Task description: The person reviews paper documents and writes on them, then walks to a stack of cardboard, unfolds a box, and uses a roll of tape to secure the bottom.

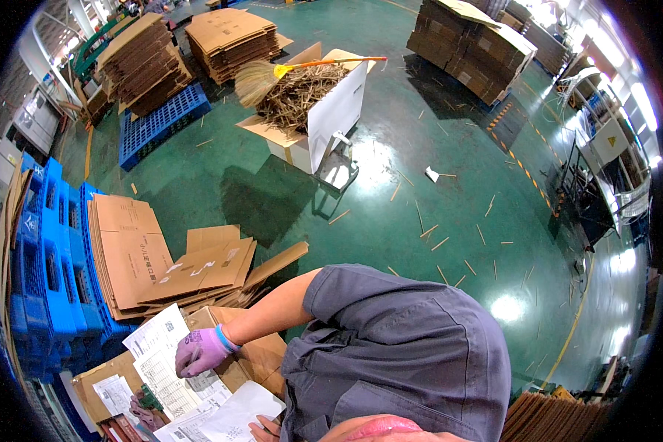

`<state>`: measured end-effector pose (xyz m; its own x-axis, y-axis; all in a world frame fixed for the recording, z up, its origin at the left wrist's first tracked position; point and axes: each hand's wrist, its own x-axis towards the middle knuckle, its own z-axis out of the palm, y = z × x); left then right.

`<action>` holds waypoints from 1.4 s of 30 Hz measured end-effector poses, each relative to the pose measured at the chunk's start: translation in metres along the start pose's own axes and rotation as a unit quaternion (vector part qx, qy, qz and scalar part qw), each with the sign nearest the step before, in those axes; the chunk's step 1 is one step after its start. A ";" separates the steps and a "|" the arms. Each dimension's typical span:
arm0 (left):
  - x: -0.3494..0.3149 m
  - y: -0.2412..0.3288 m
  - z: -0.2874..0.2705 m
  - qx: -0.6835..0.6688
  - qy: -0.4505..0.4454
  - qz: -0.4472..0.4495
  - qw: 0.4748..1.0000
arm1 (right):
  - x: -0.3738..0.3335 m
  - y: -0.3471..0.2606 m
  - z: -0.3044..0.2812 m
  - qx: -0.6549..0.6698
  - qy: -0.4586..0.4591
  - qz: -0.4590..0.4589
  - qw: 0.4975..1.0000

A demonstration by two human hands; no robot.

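My right hand (205,352), in a purple glove with grey fingertips and a blue cuff, is over a printed form (166,379) with a table on it. Its fingers are curled together; whether anything small is between them I cannot make out. Low in the picture, my bare left hand (265,429) grips the edge of a white sheet (241,414), partly cut off by the frame. Another printed paper (158,331) lies above the form. Under my right forearm is an open cardboard box (261,357). Beside the papers lie more slips (114,394) and a crumpled purple glove (146,414).
Blue plastic pallets (51,272) stand at left, beside flattened cartons (129,250). Ahead, a white-sided bin (337,103) holds cardboard strips, with a broom (258,81) across it. Carton stacks (468,48) stand farther off. Strips litter the green floor (457,221).
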<state>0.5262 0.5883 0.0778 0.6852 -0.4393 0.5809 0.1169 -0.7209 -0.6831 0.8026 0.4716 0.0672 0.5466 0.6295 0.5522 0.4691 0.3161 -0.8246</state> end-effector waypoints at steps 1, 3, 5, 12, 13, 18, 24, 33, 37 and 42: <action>0.001 0.000 0.000 0.001 -0.002 0.000 1.000 | 0.000 0.000 0.000 -0.001 0.001 -0.003 1.000; 0.001 0.000 -0.002 -0.001 -0.006 0.000 1.000 | 0.000 -0.001 -0.001 -0.009 0.002 -0.009 1.000; 0.002 -0.001 -0.002 0.000 -0.011 0.001 1.000 | 0.000 -0.001 -0.001 -0.007 -0.001 -0.007 1.000; 0.003 -0.001 -0.004 0.001 -0.023 0.003 1.000 | 0.001 -0.001 0.000 -0.002 -0.011 0.019 1.000; 0.004 -0.002 -0.005 0.001 -0.024 0.002 1.000 | 0.001 -0.001 0.001 -0.001 -0.011 0.022 1.000; 0.006 -0.002 -0.007 0.001 -0.037 0.005 0.999 | 0.001 0.000 0.000 -0.008 -0.009 0.018 1.000; 0.018 -0.002 -0.022 0.005 -0.093 0.021 0.995 | -0.003 -0.007 -0.004 -0.032 -0.012 0.023 0.999; 0.004 -0.003 -0.017 -0.238 -0.152 -0.041 0.958 | -0.015 0.002 -0.007 -0.104 0.005 -0.031 0.994; 0.009 0.002 -0.040 -0.286 -0.288 -0.152 0.901 | -0.024 0.007 -0.016 -0.131 -0.025 -0.044 0.990; -0.002 0.007 -0.037 -0.244 -0.292 -0.203 0.902 | -0.008 -0.031 -0.009 -0.067 -0.029 0.070 0.995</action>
<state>0.4987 0.5640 0.0885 0.9358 0.1696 0.3090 0.2112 -0.9716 -0.1064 0.7905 0.4503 0.0892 0.5730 0.7022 0.4226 0.4818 0.1284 -0.8668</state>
